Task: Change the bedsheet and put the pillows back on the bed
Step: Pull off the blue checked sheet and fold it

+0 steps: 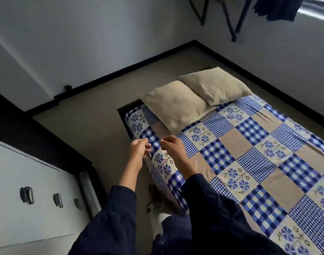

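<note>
As the bedsheet (249,153) runs lengthwise up-left to the pillows (177,105), left hand (138,149) and right hand (173,146) curl; grips unclear.

One wide-angle head-worn camera looks steeply down from standing height, tilted; the blue-and-beige checked patchwork bedsheet (249,153) fills 2 to 5 o'clock, near, white walls (84,34) far at 12 o'clock.

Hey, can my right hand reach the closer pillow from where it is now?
Probably yes. The right hand is over the bedsheet, just short of the nearer pillow. Only flat sheet lies between them, and nothing blocks the way.
</note>
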